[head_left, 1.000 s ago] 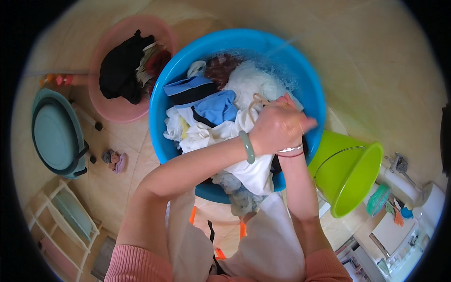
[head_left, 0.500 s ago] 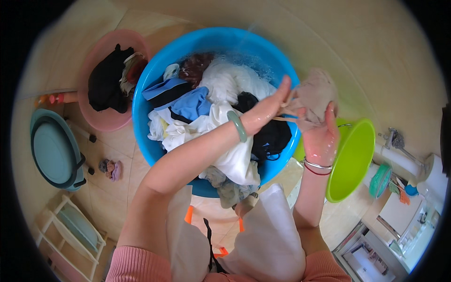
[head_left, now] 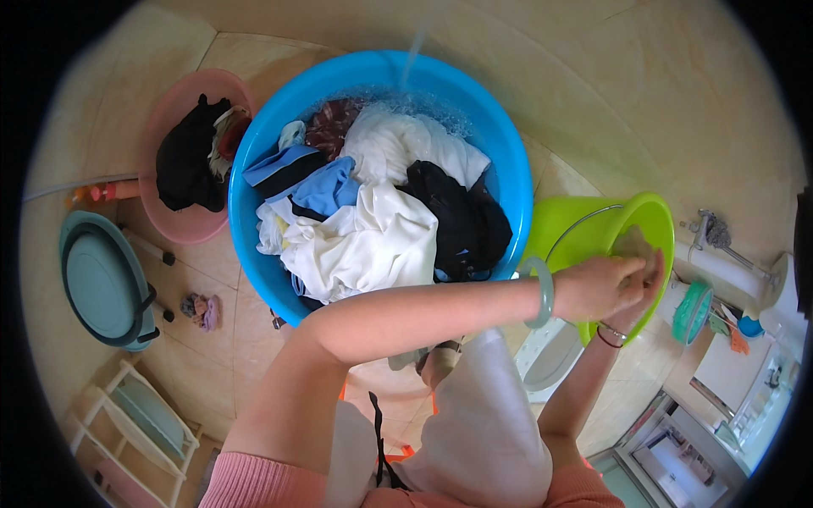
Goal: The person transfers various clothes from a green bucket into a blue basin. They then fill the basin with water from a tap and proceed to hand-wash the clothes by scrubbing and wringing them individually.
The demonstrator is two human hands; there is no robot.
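Over the lime-green bucket [head_left: 555,222], my two hands meet close together at its mouth. A thin, wet-looking beige cloth [head_left: 633,243] is bunched between them and partly hidden by the fingers. My left hand [head_left: 593,286], with a jade-coloured bangle on the wrist, is closed on it from the left. Curled around the cloth's other side is my right hand [head_left: 641,298], which wears a silver bangle and a red string. To the left stands a big blue tub [head_left: 241,199] of water, heaped with white cloth [head_left: 373,241], black garments [head_left: 453,212] and a blue garment [head_left: 326,188].
A thin stream of water [head_left: 413,55] falls into the tub's far side. At the far left are a pink basin [head_left: 161,216] with dark clothes, a grey-green basin [head_left: 102,275] and a white rack [head_left: 127,423]. Scrunched hair ties [head_left: 201,311] lie on the tiled floor.
Both hands have moved right and nearer, from the blue tub's rim to the green bucket, carrying the beige cloth. The cloth is now bunched lower, inside the bucket's mouth.
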